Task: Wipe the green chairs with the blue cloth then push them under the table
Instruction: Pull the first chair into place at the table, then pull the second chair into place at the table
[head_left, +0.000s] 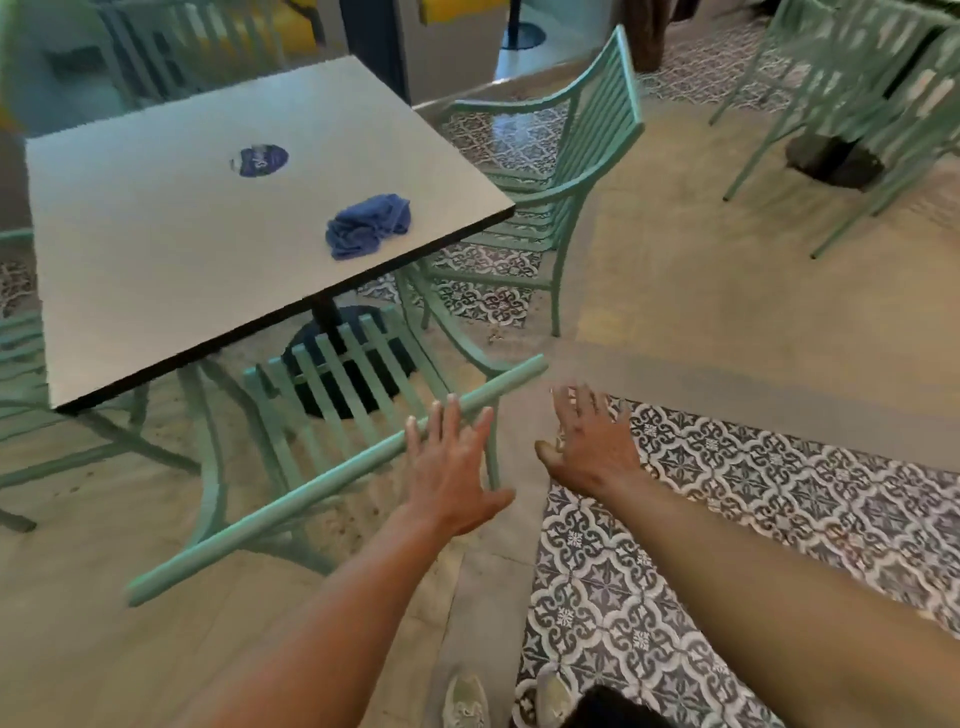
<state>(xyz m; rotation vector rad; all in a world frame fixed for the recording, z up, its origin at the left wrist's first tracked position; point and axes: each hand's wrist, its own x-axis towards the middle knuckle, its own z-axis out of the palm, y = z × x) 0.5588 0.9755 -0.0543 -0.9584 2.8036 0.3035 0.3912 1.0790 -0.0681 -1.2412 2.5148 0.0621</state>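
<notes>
A green slatted chair (332, 478) stands at the near side of the white table (156, 249), its seat partly under the tabletop. My left hand (452, 462) lies flat with straight fingers against the chair's top rail. My right hand (592, 441) hovers open just right of the rail's end, touching nothing that I can see. The crumpled blue cloth (369, 223) lies on the table near its right corner. A second green chair (566, 171) stands at the table's right side, pulled out and angled away.
A round dark sticker (258, 161) marks the tabletop. More green chairs (857, 104) crowd the far right around a black table base. Another green chair (21, 364) stands at the left edge. Patterned tiles cover the floor under my arms.
</notes>
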